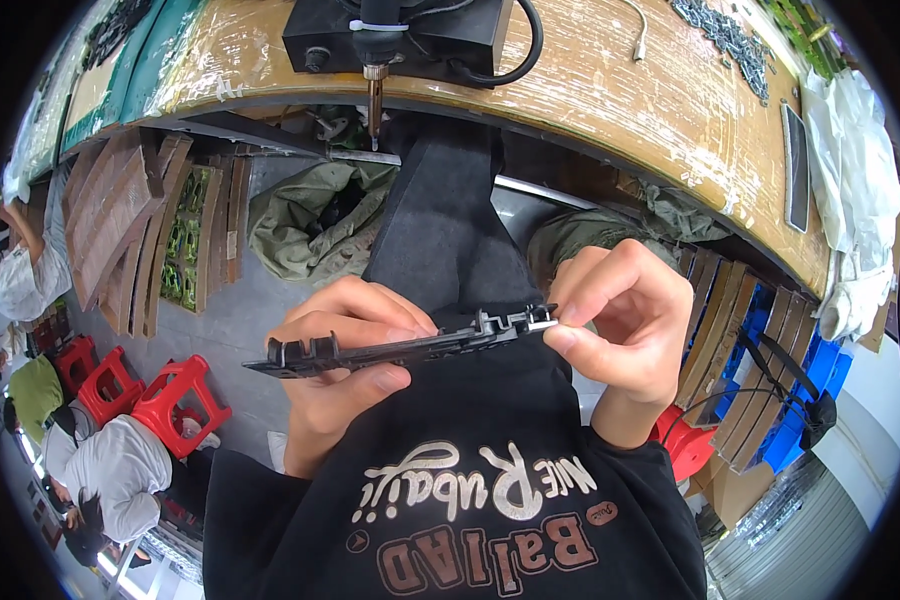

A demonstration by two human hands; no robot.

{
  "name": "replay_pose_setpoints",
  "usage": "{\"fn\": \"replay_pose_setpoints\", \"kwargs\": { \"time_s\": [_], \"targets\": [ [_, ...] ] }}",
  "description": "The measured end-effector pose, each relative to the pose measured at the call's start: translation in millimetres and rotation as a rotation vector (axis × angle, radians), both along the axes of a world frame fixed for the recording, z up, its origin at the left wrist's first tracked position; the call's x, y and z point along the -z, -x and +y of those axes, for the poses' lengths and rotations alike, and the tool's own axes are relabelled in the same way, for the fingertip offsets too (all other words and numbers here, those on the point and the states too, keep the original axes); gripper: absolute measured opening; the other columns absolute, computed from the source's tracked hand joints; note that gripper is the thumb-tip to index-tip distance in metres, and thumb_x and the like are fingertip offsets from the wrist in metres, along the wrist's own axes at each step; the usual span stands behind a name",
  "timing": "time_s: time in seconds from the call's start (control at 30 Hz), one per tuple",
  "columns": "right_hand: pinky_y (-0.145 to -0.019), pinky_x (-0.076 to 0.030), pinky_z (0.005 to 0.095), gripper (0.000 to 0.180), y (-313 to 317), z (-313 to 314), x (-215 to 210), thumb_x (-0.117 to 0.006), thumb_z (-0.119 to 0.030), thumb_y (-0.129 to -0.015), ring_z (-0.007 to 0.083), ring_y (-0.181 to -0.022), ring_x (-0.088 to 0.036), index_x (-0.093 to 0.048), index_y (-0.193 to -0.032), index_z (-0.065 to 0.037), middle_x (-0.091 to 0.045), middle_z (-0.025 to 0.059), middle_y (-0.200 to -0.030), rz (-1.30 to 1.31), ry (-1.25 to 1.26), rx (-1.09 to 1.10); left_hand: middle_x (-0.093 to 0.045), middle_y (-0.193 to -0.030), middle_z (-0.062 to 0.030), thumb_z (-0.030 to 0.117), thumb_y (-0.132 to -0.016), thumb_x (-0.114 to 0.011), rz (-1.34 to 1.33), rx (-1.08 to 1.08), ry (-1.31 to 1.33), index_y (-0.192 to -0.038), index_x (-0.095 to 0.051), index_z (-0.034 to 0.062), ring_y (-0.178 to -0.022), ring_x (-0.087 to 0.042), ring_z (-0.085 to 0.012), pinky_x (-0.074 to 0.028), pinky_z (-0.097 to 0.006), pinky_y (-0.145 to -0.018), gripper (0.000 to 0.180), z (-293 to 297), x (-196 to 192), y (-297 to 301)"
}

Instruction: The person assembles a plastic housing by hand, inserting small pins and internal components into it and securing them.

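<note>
Two bare hands hold one long black plastic part [400, 350] between them, level and slightly tilted, just in front of the person's black printed sweatshirt [470, 500]. The left hand [335, 375] is curled closed around the part's left half: the thumb presses up from beneath, the fingers fold over the top edge, and the notched left end sticks out past the knuckles. The right hand [620, 330] is nearly closed in a pinch, thumb and forefinger meeting on the part's right end, where a small pale metal clip [540, 322] sits between the fingertips; the other fingers are bent into the palm and touch nothing that can be seen.

Above both hands, well apart from them, the curved edge of a brown wooden surface [610, 90] carries a black box-shaped machine [400, 35] with a metal tip [374, 100] pointing down toward the hands. A dark strip of fabric [440, 220] runs from below that tip down to the part. Beyond the left hand, olive cloth bags [300, 220] and leaning brown boards [120, 230] stand on the floor. Farther out to the left are red plastic stools [170, 395] and other people seated. Past the right hand lie blue crates [810, 390] and white cloth [860, 200].
</note>
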State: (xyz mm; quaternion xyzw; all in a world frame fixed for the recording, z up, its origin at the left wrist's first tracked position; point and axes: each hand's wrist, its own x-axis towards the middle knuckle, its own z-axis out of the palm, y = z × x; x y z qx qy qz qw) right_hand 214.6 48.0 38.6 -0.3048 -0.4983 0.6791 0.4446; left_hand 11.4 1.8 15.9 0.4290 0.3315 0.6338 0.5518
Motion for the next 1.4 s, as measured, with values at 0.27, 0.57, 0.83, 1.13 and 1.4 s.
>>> {"fn": "replay_pose_setpoints", "kwargs": {
  "time_s": [0.27,0.57,0.83,1.13,1.4],
  "targets": [
    [-0.049,-0.036,0.0185,0.013,6.4,-2.7,-3.0,-0.063,0.009,-0.068,0.0070,-0.056,-0.046,-0.054,-0.075,0.002,-0.055,0.0065,-0.071,-0.089,-0.050,0.122,-0.055,-0.077,-0.0155,0.003,-0.064,-0.069,0.046,0.102,-0.093,-0.083,-0.058,-0.0028,-0.070,-0.059,-0.0280,-0.051,-0.036,-0.064,0.023,5.8,2.2,8.0],
    [-0.052,-0.045,0.0277,0.021,11.6,7.3,15.2,-0.064,0.007,-0.063,0.0221,-0.061,-0.056,-0.057,-0.082,0.004,-0.058,0.0117,-0.073,-0.314,-0.684,0.211,-0.047,-0.107,-0.0189,0.029,-0.080,-0.058,-0.276,0.209,0.270,-0.108,-0.047,-0.0025,-0.097,-0.052,-0.0258,-0.041,-0.034,-0.088,0.044,9.3,11.1,-1.5],
    [-0.054,-0.044,0.0254,0.010,30.2,9.8,38.5,-0.057,0.003,-0.074,0.0185,-0.064,-0.054,-0.059,-0.084,0.001,-0.056,0.0112,-0.078,-0.265,-0.551,-0.116,-0.056,-0.095,-0.0100,0.011,-0.078,-0.057,-0.634,0.969,0.675,-0.108,-0.048,-0.0027,-0.084,-0.055,-0.0135,-0.044,-0.022,-0.071,0.034,9.0,35.8,22.7],
    [-0.054,-0.044,0.0207,0.026,50.7,7.0,53.8,-0.060,-0.003,-0.077,0.0090,-0.062,-0.055,-0.051,-0.101,-0.001,-0.056,0.0052,-0.075,-0.402,0.073,-0.035,-0.054,-0.089,-0.0010,0.009,-0.077,-0.061,0.132,-0.027,0.440,-0.098,-0.051,0.0019,-0.081,-0.049,-0.0057,-0.040,-0.021,-0.073,0.025,29.1,48.4,6.3],
    [-0.041,-0.037,0.0188,0.036,61.3,2.9,51.7,-0.063,-0.009,-0.078,0.0073,-0.046,-0.049,-0.041,-0.106,-0.003,-0.054,0.0031,-0.059,-0.280,0.447,-0.171,-0.053,-0.081,0.0002,0.011,-0.077,-0.062,0.172,-0.126,0.451,-0.091,-0.051,0.0030,-0.073,-0.047,-0.0047,-0.040,-0.021,-0.065,0.020,48.2,51.4,8.6]
  ]
}}
